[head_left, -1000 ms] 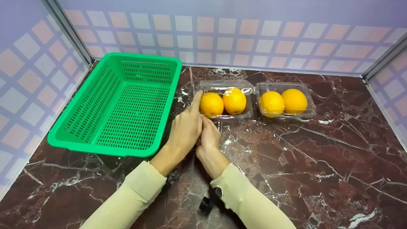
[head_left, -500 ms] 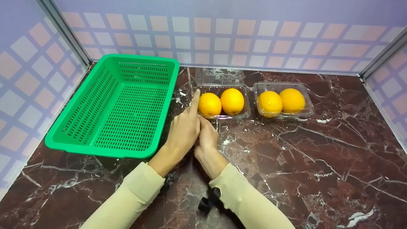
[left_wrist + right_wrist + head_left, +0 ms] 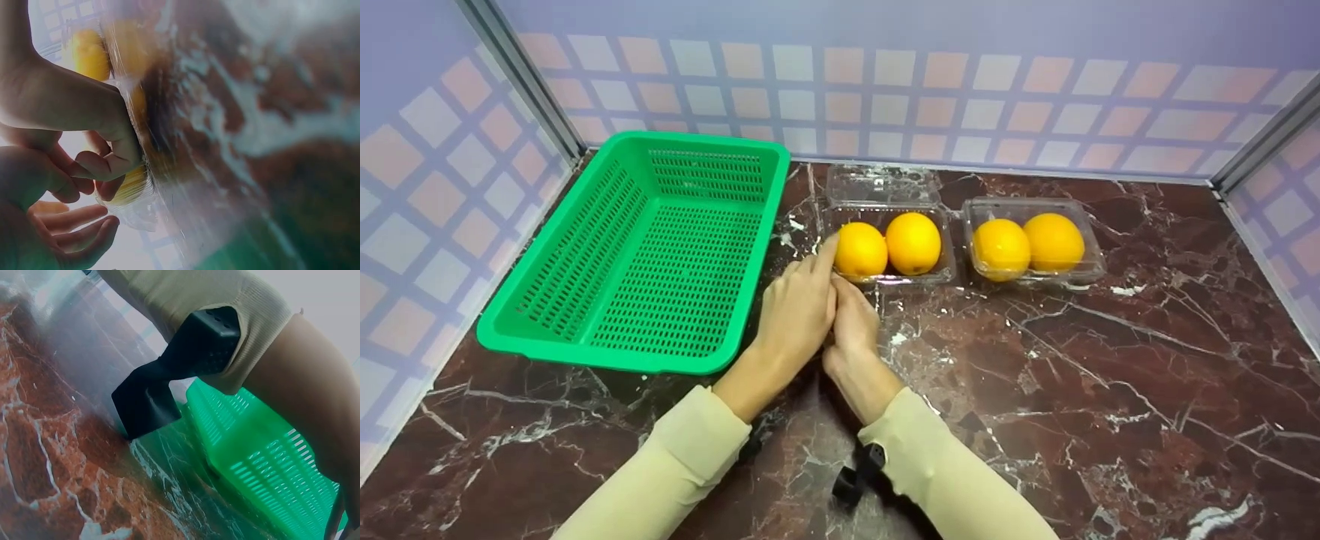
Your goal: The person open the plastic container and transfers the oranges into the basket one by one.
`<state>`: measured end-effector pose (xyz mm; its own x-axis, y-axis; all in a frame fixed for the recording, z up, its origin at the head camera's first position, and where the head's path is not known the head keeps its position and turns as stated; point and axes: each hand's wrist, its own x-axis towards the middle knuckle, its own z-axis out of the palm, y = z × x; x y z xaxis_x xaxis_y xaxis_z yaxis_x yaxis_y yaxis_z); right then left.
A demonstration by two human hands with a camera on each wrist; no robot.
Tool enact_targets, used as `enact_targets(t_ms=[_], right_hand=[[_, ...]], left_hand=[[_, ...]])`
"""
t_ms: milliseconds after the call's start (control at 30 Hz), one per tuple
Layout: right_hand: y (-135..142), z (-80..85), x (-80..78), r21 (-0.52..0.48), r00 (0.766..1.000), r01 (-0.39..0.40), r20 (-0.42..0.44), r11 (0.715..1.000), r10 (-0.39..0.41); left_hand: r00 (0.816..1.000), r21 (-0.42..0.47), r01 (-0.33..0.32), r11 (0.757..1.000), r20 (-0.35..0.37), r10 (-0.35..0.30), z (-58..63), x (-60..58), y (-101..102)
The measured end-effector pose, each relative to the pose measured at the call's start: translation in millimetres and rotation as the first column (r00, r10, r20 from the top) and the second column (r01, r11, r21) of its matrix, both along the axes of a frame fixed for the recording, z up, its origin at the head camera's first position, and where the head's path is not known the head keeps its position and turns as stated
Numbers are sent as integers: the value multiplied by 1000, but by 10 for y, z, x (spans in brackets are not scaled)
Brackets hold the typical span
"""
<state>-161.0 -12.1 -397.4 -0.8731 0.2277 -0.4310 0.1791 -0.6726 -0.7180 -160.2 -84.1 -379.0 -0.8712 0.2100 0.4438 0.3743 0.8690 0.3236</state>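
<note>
A clear plastic box [image 3: 911,280], thin, glossy and with rounded corners, sits at upper centre of the frame, two smooth, round oranges [image 3: 913,244] side by side in it. Its lid [image 3: 883,186] lies folded back behind it. The left hand [image 3: 797,309] and right hand [image 3: 853,319] meet at its near left corner, an index finger beside the left orange; whether the fingers pinch the rim or merely touch it I cannot tell. To the right stands a second clear box [image 3: 1091,271], which looks closed, around two more oranges [image 3: 1054,241]. A green slotted basket [image 3: 592,361] fills the left, on a dark red counter [image 3: 1035,450] with white marbled veins.

A second ago the lid slanted over the fruit; half a second ago it already lay back, as now. The left index fingertip has since dropped lower along the orange.

The left wrist view alone shows the hands from the side, several fingers bent, others loosely spread. The right wrist view reveals a black device [image 3: 202,343] under the ribbed cuff [image 3: 253,332], and the basket's slotted outer wall
</note>
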Motion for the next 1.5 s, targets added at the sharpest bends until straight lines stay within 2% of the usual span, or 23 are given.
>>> enact_targets(t_ms=[267,600,767,1000,1300,1500], right_hand=[[-5,-36,21,12,999,6,-34,1000,-5],[-17,-6,16,10,999,33,-27,999,-33],[-13,7,12,-22,998,52,-16,998,-53],[-13,16,-14,-51,999,53,10,997,-52],[12,38,-15,-30,1000,27,-3,999,-27],[71,7,-18,-33,999,27,-29,999,-28]], left_hand=[[1000,-84,-15,996,6,15,-34,75,-14],[998,-97,-10,995,54,16,2,44,-32],[999,-110,-13,994,34,17,-2,22,-8],[998,-173,-46,984,-37,41,-7,3,43],[998,-179,-61,982,-45,54,-20,35,36],[999,-189,-45,981,1,46,-21,61,52]])
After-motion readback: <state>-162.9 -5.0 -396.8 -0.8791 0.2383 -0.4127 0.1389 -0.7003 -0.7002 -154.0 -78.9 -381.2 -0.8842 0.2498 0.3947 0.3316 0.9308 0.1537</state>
